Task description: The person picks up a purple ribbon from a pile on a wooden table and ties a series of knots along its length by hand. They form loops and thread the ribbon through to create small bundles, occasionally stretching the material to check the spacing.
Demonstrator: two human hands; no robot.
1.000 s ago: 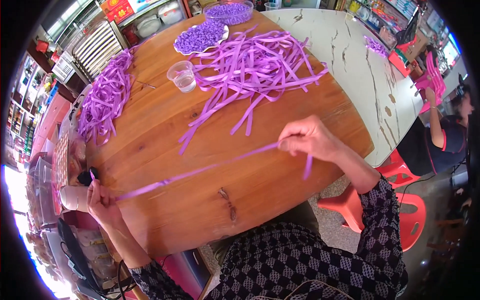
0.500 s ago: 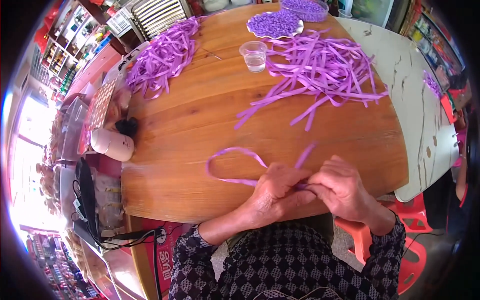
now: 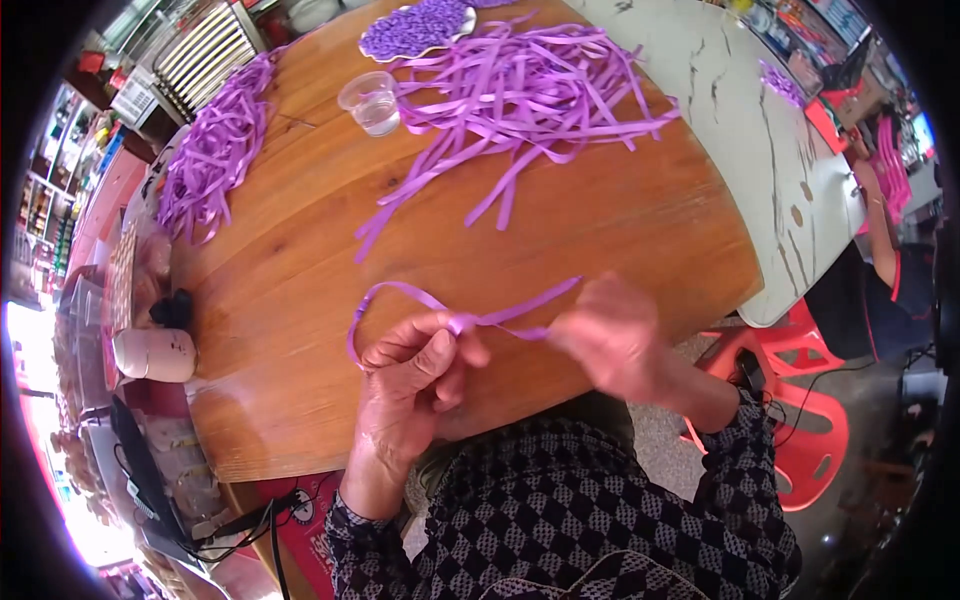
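1. The left hand (image 3: 405, 370) is mostly curled, its thumb and fingertips pinching a narrow purple ribbon (image 3: 528, 305) where its strands cross.
2. The ribbon is above the near part of the wooden desk (image 3: 300, 300), looping out left of the pinch, with one tail slanting up rightward.
3. The right hand (image 3: 618, 338) is blurred, fingers bent; another stretch of ribbon reaches its fingertips, but I cannot tell whether it grips.
4. Beyond lie a ribbon pile (image 3: 530, 95) and a clear plastic cup (image 3: 375, 108).
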